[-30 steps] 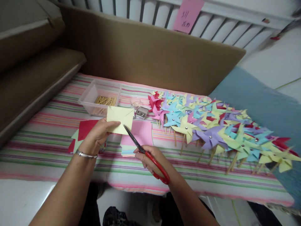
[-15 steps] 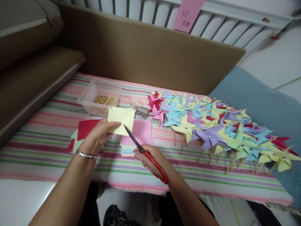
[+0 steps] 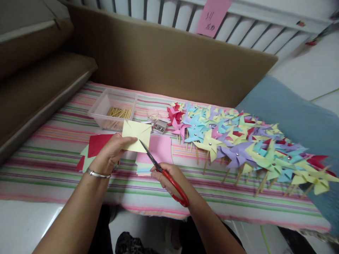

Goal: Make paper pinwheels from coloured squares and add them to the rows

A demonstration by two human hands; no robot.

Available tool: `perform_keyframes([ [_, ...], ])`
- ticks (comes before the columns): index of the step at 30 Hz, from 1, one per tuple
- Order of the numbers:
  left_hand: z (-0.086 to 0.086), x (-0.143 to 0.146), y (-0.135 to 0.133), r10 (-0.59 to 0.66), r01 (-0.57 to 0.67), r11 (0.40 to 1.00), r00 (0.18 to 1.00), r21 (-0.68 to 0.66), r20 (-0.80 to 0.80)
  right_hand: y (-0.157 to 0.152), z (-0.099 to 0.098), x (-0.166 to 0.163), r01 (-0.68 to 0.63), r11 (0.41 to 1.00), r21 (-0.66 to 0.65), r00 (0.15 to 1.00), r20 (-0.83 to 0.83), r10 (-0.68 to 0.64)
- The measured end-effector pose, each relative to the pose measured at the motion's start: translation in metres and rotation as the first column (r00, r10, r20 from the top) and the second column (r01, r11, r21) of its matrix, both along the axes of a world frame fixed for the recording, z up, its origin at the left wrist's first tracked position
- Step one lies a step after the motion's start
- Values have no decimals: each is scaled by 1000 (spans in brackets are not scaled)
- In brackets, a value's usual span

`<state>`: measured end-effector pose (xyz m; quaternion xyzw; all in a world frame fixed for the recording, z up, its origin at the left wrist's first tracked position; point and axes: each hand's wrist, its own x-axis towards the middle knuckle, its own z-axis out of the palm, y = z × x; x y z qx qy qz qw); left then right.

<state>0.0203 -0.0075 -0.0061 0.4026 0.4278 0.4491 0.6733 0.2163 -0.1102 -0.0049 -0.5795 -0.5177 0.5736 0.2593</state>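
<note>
My left hand [image 3: 109,153] pinches a pale yellow paper square [image 3: 136,135] by its lower left edge, held up over the striped cloth [image 3: 53,141]. The square has short cuts at its corners. My right hand [image 3: 168,178] grips red-handled scissors [image 3: 164,171], and their blades meet the lower right corner of the square. Below the scissors lies a small stack of coloured paper squares with a pink one [image 3: 159,151] on top. Red and green paper pieces [image 3: 92,148] lie under my left hand.
A clear plastic tub [image 3: 102,109] of wooden sticks [image 3: 119,113] stands behind the paper. Beside it sit a small clear cup [image 3: 153,114] and a box of metal pins [image 3: 159,127]. Several finished paper pinwheels [image 3: 238,144] cover the right half. A cardboard wall [image 3: 172,60] runs behind.
The yellow square has shifted very slightly and the scissor blades sit a little further into its corner. Both hands stay in nearly the same place.
</note>
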Motion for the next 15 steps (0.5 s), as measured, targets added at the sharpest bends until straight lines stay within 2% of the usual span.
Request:
perform_keyframes([
  [9, 0, 0, -1, 8, -8, 1000, 1000, -8, -18, 1, -4, 0, -23, 999, 32, 1000, 13, 23],
  [12, 0, -3, 2, 71, -72, 997, 996, -27, -46, 0, -3, 7, -96, 993, 64, 991, 105, 89],
  [15, 2, -11, 6, 148, -147, 989, 989, -26, 8, -4, 4, 23, -206, 978, 35, 957, 217, 194],
])
